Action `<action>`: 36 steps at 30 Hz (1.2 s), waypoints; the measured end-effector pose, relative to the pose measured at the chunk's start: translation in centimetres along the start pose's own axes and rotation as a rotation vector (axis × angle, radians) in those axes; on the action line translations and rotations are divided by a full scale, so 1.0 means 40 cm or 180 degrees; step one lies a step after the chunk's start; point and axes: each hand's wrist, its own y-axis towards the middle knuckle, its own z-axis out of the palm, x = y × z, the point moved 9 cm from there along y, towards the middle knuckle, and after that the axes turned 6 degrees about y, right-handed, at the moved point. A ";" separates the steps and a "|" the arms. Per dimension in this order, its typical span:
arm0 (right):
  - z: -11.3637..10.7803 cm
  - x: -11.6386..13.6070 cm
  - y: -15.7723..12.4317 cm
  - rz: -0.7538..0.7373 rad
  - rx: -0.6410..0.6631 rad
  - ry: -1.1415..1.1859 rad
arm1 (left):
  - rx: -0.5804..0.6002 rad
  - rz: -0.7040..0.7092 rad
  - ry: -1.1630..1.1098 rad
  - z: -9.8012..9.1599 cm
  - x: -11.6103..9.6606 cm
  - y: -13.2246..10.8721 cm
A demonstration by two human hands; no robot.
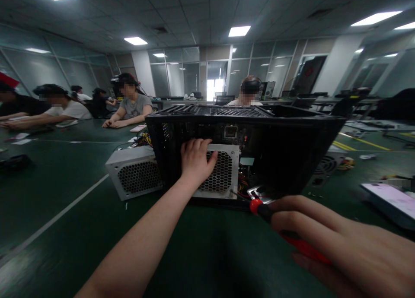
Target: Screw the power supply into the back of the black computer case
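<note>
Silver, boxy metal power supply with honeycomb grille [223,170] sits mid-frame, left hand [197,160] spread across it; right hand [337,235] grips a red-and-black screwdriver [256,206] angled up-left towards its lower-right corner.

The room is dim, lit by white ceiling panels [239,31] that burn out to blank rectangles, with a bright doorway [215,84] glaring at the far middle. Glass partitions [183,75] mirror the lights. The computer case [285,153] sinks into near-black inside, hiding detail. A pale sheen spreads over the counter [81,246] at near left; a dark shadow lies at near middle. Wide-angle distortion stretches the edges, the right hand [324,233] looks soft, and far details smear.
</note>
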 end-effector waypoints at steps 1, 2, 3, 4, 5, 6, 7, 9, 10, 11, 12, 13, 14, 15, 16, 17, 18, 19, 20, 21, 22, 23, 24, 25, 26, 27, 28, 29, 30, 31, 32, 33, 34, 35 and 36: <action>0.012 0.001 -0.002 -0.0029 0.0175 0.0007 | 0.0005 0.0001 -0.0002 0.000 0.000 0.000; 0.021 0.003 -0.004 -0.0082 0.0300 -0.0002 | 0.0008 0.0001 -0.0004 0.000 0.000 0.000; 0.027 0.007 -0.005 -0.0158 0.0388 -0.0018 | 0.0010 -0.0001 -0.0004 0.001 0.000 0.000; 0.019 0.008 -0.004 -0.0174 0.0300 -0.0095 | 0.0009 -0.0001 -0.0002 0.001 0.000 0.000; 0.010 0.012 -0.002 -0.0195 0.0197 -0.0159 | 0.0004 -0.0001 0.0004 0.000 0.000 0.000; 0.000 0.016 0.002 -0.0207 0.0107 -0.0210 | 0.0000 0.0001 0.0011 0.000 -0.001 0.000; -0.008 0.020 0.006 -0.0197 0.0050 -0.0240 | 0.0002 0.0001 0.0019 0.000 -0.001 0.000; -0.020 0.021 0.018 -0.0114 0.0017 -0.0287 | 0.0016 -0.0005 0.0034 0.000 -0.001 0.000; -0.028 0.018 0.025 -0.0056 -0.0049 -0.0339 | 0.0024 -0.0005 0.0038 0.000 -0.001 0.000; -0.038 0.015 0.031 0.0000 -0.0147 -0.0414 | 0.0027 -0.0005 0.0042 0.000 -0.001 0.001; -0.048 0.011 0.038 0.0053 -0.0263 -0.0504 | 0.0026 -0.0001 0.0047 0.000 -0.001 0.001; -0.057 0.007 0.044 0.0098 -0.0382 -0.0589 | 0.0018 0.0001 0.0051 0.000 -0.001 0.001; -0.064 0.004 0.050 0.0149 -0.0470 -0.0666 | 0.0007 0.0005 0.0056 0.000 -0.002 0.001; -0.069 0.001 0.055 0.0213 -0.0541 -0.0725 | -0.0004 0.0007 0.0061 0.000 -0.002 0.001; -0.073 0.001 0.062 0.0263 -0.0583 -0.0754 | -0.0012 0.0009 0.0064 0.000 -0.002 0.001; -0.077 0.004 0.069 0.0283 -0.0645 -0.0749 | -0.0017 0.0009 0.0063 0.000 -0.002 0.001; -0.081 0.011 0.077 0.0262 -0.0709 -0.0698 | -0.0016 0.0011 0.0058 0.001 -0.002 0.001; -0.085 0.020 0.085 0.0211 -0.0769 -0.0598 | -0.0013 0.0011 0.0051 0.001 -0.002 0.000; -0.088 0.029 0.093 0.0141 -0.0834 -0.0472 | -0.0011 0.0010 0.0047 0.002 -0.003 0.000; -0.092 0.039 0.101 0.0034 -0.0908 -0.0338 | -0.0013 0.0006 0.0047 0.002 -0.002 0.000; -0.094 0.046 0.108 -0.0069 -0.0947 -0.0221 | -0.0021 0.0004 0.0049 0.002 -0.002 -0.001; -0.095 0.051 0.112 -0.0166 -0.0967 -0.0134 | -0.0032 0.0005 0.0051 0.001 -0.003 -0.001; -0.091 0.054 0.115 -0.0244 -0.0918 -0.0073 | -0.0039 0.0005 0.0051 0.000 -0.003 -0.001; -0.085 0.055 0.116 -0.0306 -0.0813 -0.0027 | -0.0042 0.0006 0.0046 0.000 -0.003 -0.001; -0.075 0.055 0.114 -0.0359 -0.0661 0.0031 | -0.0034 0.0006 0.0037 0.001 -0.002 -0.001; -0.064 0.054 0.109 -0.0382 -0.0486 0.0100 | -0.0019 0.0005 0.0028 0.001 -0.002 0.000; -0.054 0.052 0.100 -0.0387 -0.0316 0.0170 | -0.0001 0.0004 0.0020 0.003 -0.002 0.000; -0.045 0.048 0.090 -0.0358 -0.0152 0.0213 | 0.0015 0.0002 0.0015 0.004 -0.002 0.000; -0.038 0.044 0.078 -0.0319 -0.0029 0.0223 | 0.0026 0.0001 0.0015 0.004 -0.001 0.001; -0.033 0.040 0.067 -0.0278 0.0056 0.0198 | 0.0028 0.0000 0.0017 0.004 -0.001 0.001; -0.031 0.035 0.056 -0.0227 0.0105 0.0148 | 0.0022 0.0000 0.0022 0.003 -0.001 0.001; -0.029 0.030 0.047 -0.0181 0.0148 0.0099 | 0.0011 0.0002 0.0028 0.002 -0.001 0.001; -0.029 0.026 0.041 -0.0162 0.0157 0.0069 | -0.0001 0.0005 0.0034 0.001 -0.001 0.000; -0.028 0.023 0.037 -0.0147 0.0177 0.0073 | -0.0013 0.0010 0.0038 0.000 -0.001 0.000; -0.026 0.021 0.036 -0.0137 0.0214 0.0107 | -0.0019 0.0015 0.0041 -0.001 -0.002 0.000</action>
